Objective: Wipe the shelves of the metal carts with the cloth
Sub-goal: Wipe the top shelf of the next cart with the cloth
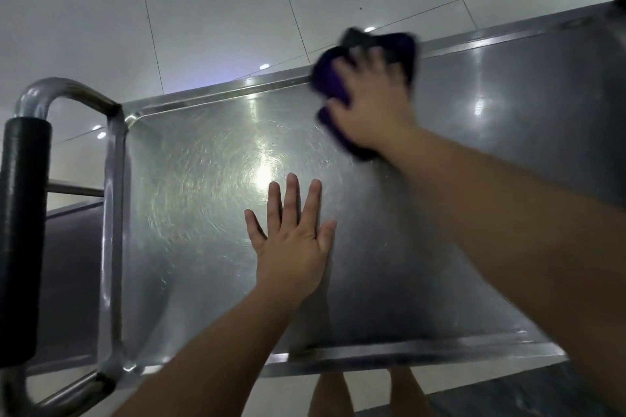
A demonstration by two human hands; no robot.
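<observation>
The top shelf (pixel 189 200) of a shiny metal cart fills the middle of the head view. A dark purple cloth (pixel 333 76) lies bunched at the shelf's far rim. My right hand (pixel 372 101) presses down on the cloth with spread fingers and is blurred by motion. My left hand (pixel 293 240) rests flat on the shelf with straight, spread fingers, nearer to me than the cloth and holding nothing.
The cart's tubular handle (pixel 111 179) with a black foam grip (pixel 22 240) stands at the left. A lower shelf (pixel 74 247) shows beneath it. White floor tiles (pixel 220 3) lie beyond the cart. Legs (pixel 366 393) show below the near rim.
</observation>
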